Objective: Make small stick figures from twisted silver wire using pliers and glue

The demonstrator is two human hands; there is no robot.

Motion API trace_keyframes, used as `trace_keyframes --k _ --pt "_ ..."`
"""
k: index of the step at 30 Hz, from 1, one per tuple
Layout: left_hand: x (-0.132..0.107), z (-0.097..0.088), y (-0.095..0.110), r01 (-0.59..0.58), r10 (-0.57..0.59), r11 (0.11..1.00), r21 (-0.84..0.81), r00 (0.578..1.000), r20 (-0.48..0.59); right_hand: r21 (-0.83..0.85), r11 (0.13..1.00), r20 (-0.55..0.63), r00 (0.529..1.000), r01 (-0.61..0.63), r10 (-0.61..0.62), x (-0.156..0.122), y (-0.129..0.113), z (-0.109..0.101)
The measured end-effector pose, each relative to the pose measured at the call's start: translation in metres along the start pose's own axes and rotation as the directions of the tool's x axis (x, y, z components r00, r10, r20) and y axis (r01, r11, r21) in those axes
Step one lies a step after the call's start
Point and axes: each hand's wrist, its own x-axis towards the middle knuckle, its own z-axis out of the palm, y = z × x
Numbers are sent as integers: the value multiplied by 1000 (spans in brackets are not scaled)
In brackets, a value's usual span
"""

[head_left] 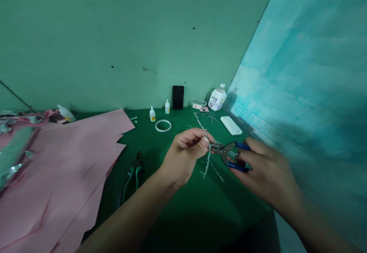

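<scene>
Left hand (183, 151) pinches strand (208, 162), perhaps wire; right hand (265, 165) holds pliers (224, 153)

The blue-handled pliers (224, 153) pair bare grey metal jaws with smooth, plastic-looking grips; the twisted strand (207, 166) looks rough, crinkled and silvery. Green-handled pliers (138, 164) show dull, dark metal. The pink sheets (71, 161) are matt, smooth paper, while the foil (5, 126) is wrinkled and glossy. The small squeeze bottle (152, 114) looks like white plastic, the tub (197, 103) like clear plastic. The table (186, 214) has a smooth, matt green surface
</scene>
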Motion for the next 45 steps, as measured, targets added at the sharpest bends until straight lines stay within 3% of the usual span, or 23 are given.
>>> trace_keyframes --k 6,10,13,17,25,31,36,45 --pt "-3 8 0 -55 48 996 -75 995 -82 16 1000 42 999 26 -27 -1 2 2" --pt "-3 7 -2 -38 35 998 -49 997 -62 74 997 113 994 3 -11 -2 5 3" --pt "0 1 -1 -11 11 1000 0 1000 7 212 975 192 981 -65 24 -1 5 1" --pt "2 -3 1 -17 20 998 -54 998 55 385 897 282 953 -217 110 0 2 -2" --pt "0 2 4 39 -35 991 -125 999 33 458 824 362 916 -334 171 -5 -11 0" --pt "-1 7 5 69 -66 982 -178 998 18 474 814 340 922 -337 184 -8 -17 3" --pt "-4 13 6 67 -74 978 -197 997 -31 410 827 318 910 -385 266 -12 -26 5" --pt "-5 14 -1 -40 16 982 -187 991 -133 451 768 352 881 -455 315 -11 -43 4"
